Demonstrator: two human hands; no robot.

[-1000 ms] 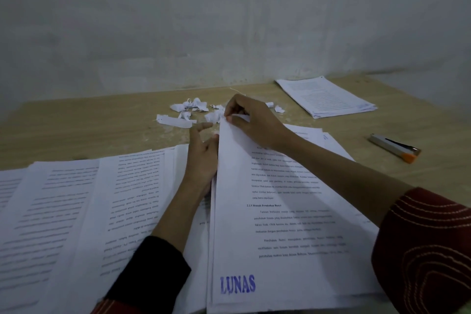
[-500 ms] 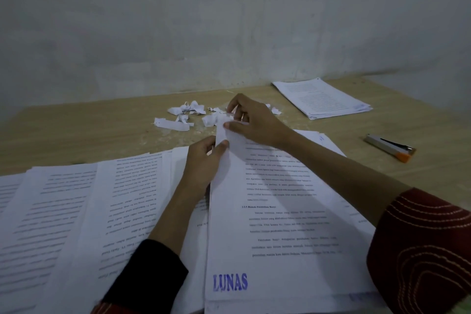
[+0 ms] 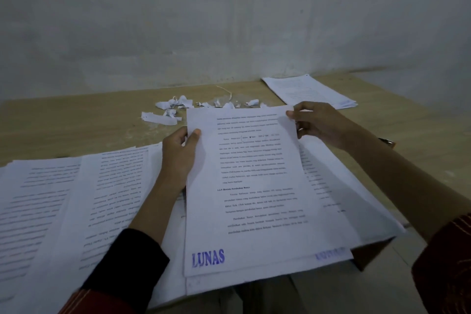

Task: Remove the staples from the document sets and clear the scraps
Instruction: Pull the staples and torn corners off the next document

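Both hands have left the top-left corner. At frame centre, the left hand [image 3: 178, 158] pinches the stamped sheet [image 3: 254, 186] at its left edge and the right hand [image 3: 318, 125] grips its upper right corner. The sheet appears freed; scraps [image 3: 175, 107] remain on the bench [image 3: 76, 122].

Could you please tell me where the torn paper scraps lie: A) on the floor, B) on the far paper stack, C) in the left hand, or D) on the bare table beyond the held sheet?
D: the paper scraps lie on the table just past the top edge of the stamped sheet, which the left hand and right hand hold.
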